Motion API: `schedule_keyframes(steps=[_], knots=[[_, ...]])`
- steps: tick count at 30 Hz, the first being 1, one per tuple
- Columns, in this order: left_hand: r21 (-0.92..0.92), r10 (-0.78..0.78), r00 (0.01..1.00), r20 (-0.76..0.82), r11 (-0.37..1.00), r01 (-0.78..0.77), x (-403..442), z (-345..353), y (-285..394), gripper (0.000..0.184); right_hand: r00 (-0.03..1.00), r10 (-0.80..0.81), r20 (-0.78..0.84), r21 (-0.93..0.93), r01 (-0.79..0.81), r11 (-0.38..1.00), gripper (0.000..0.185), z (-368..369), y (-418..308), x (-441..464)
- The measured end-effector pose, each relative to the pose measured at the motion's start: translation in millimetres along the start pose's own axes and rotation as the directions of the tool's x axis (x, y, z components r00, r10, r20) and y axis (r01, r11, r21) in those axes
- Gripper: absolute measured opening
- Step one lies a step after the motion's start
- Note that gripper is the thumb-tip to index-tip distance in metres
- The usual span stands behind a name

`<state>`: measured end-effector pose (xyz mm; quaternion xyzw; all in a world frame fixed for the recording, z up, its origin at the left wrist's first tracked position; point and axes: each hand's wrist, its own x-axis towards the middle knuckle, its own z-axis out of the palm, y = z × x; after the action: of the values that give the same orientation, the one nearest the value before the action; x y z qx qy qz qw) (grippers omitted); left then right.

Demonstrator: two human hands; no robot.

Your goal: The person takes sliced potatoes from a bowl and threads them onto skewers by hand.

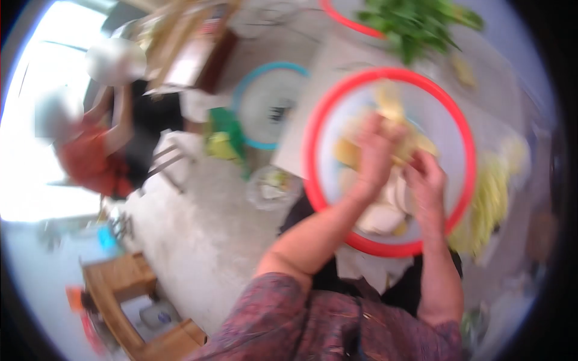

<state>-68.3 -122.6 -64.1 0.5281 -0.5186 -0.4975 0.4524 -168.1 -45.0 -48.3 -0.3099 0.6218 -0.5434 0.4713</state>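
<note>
A round basin with a red rim (312,150) sits in front of me, with several pale yellow and whitish food pieces (380,219) in it. My left hand (378,150) is over the middle of the basin, its fingers curled onto a pale yellow piece (390,103); blur hides what kind of food it is. Close beside it on the right, my right hand (427,180) has bent fingers touching the same cluster of yellow pieces. Whether its fingertips grip one of them, I cannot make out.
Leafy greens (409,27) lie beyond the basin, and pale green cabbage-like leaves (486,201) to its right. A blue-rimmed tub (239,114) and a clear bowl (271,189) stand on the floor. Another person (93,153) sits at the left; a wooden stool-like frame (120,277) is lower left.
</note>
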Motion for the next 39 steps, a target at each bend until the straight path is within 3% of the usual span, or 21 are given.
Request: schedule_keyframes(steps=[1, 2, 3, 10, 12, 15, 18, 26, 32, 39], knots=[[-0.364, -0.095, 0.995, 0.038, 0.926, 0.102, -3, 6, 3, 0.033, 0.997, 0.077, 0.021, -0.027, -0.077, 0.997, 0.033, -1, -7, 0], [-0.577, -0.161, 0.983, 0.086, 0.797, 0.181, -3, 9, 12, 0.026, 0.996, 0.074, 0.042, 0.022, -0.075, 0.997, 0.035, 1, -14, -3], [-0.645, -0.203, 0.96, 0.194, 0.711, 0.281, -6, 4, 25, 0.025, 0.996, 0.08, 0.044, 0.056, -0.082, 0.995, 0.036, 1, -18, -6], [-0.63, -0.227, 0.95, 0.216, 0.711, 0.313, -11, 7, 24, 0.024, 0.993, 0.108, 0.049, -0.055, -0.105, 0.993, 0.026, -3, -11, -7], [-0.639, -0.223, 0.948, 0.225, 0.701, 0.317, -11, 7, 24, 0.024, 0.998, 0.053, 0.016, -0.183, -0.049, 0.982, 0.017, 2, -20, -11], [-0.618, -0.247, 0.943, 0.222, 0.712, 0.332, -12, 5, 27, 0.024, 0.998, 0.005, 0.057, -0.219, 0.007, 0.976, 0.014, -2, -14, -11], [-0.637, -0.243, 0.942, 0.234, 0.694, 0.337, -12, 5, 26, 0.025, 0.999, 0.004, 0.034, -0.08, -0.001, 0.997, 0.016, 5, -10, -14], [-0.622, -0.206, 0.948, 0.244, 0.716, 0.316, -14, 7, 17, 0.026, 0.997, 0.061, 0.05, -0.101, -0.056, 0.993, 0.024, 4, -11, -20], [-0.637, -0.283, 0.913, 0.293, 0.654, 0.407, -16, 2, 28, 0.025, 0.995, 0.082, 0.06, -0.053, -0.079, 0.995, 0.021, 7, -15, -22], [-0.531, -0.23, 0.938, 0.258, 0.778, 0.336, -21, 7, 22, 0.023, 0.996, 0.085, -0.007, -0.121, -0.086, 0.989, 0.022, 7, -13, -24]])
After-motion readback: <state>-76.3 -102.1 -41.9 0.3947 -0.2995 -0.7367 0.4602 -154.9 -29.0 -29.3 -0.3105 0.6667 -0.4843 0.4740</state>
